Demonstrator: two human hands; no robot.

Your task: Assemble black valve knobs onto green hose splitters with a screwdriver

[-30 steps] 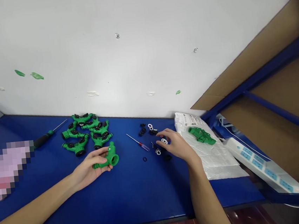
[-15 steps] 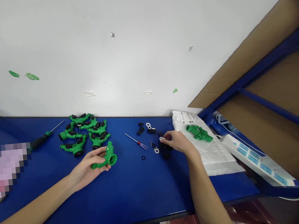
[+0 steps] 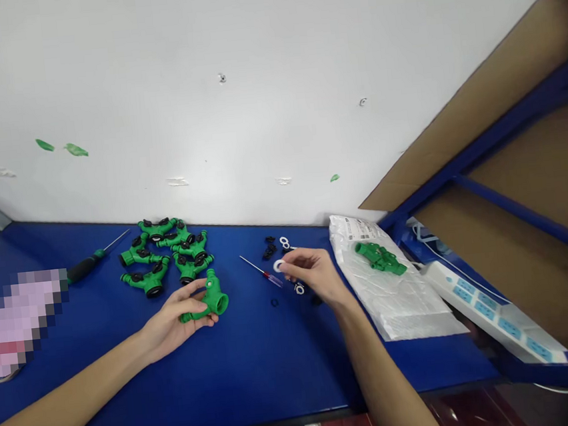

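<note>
Both hands were found above the blue table [image 3: 259, 369], each with an item in its grip. The left hand [image 3: 174, 316] was partly closed, thumb over the top and fingers beneath, around a green Y-shaped connector [image 3: 213, 288]; one round opening of this piece faced right and toward the near edge, and a short branch pointed up toward the wall [image 3: 255, 122]. The right hand [image 3: 315, 275] was nearly closed, with a white ring [image 3: 275, 267] pinched at the tips of thumb and forefinger. In the view, that ring appeared just beside the small screwdriver [image 3: 274, 280], which had a clear purple and red handle; the height of the ring above the table could not be established. Loose black parts [image 3: 269, 249] and further white rings [image 3: 285, 243] lay around the right hand, some partly hidden by it. A thin black ring [image 3: 272, 302] lay apart on the near side of the small screwdriver. Beyond the left hand, a cluster of green connectors [image 3: 161, 265] fitted with black pieces was noted, with a larger dark-handled screwdriver [image 3: 86, 267] to its left. Right of the right hand, more green parts [image 3: 381, 258] rested on a white plastic packet [image 3: 408, 305], and a power strip [image 3: 492, 313] stood at the far right. A pixelated pink item [image 3: 23, 318] at the left could not be identified.
</note>
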